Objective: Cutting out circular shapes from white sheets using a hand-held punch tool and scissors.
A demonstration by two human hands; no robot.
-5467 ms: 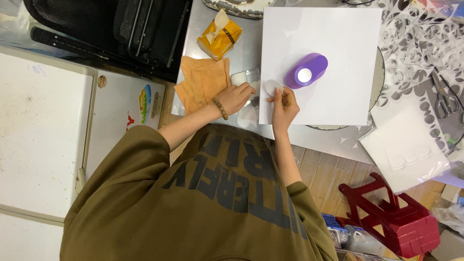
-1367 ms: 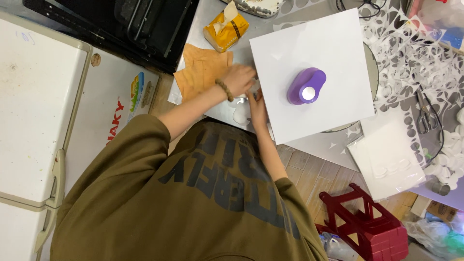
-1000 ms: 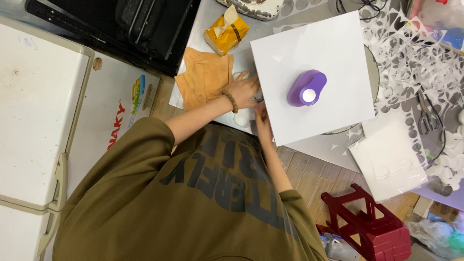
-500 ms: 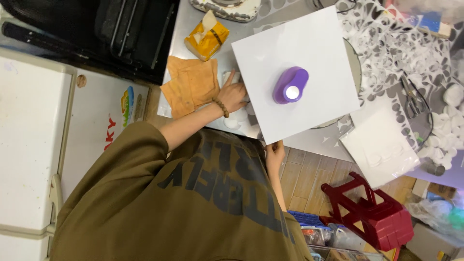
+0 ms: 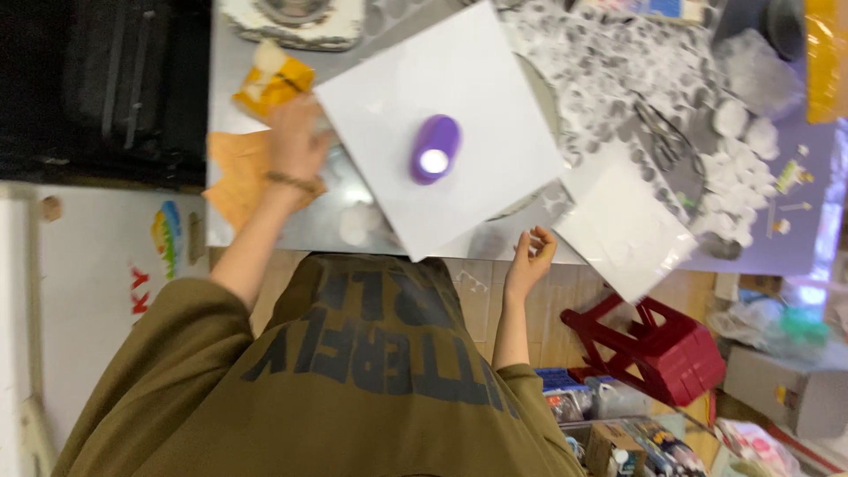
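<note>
White paper sheet (image 5: 442,132) uncut under purple punch (image 5: 434,148); left hand (image 5: 296,137) open at its edge, right hand (image 5: 530,256) half-curled, empty; punched circles (image 5: 733,132) piled aside

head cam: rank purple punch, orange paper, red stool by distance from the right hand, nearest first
From the right hand, at the table's near edge:
1. Red stool, on the floor, lower right of the hand.
2. Purple punch, on the white sheet, up and left.
3. Orange paper, far left, beside the left hand.
</note>
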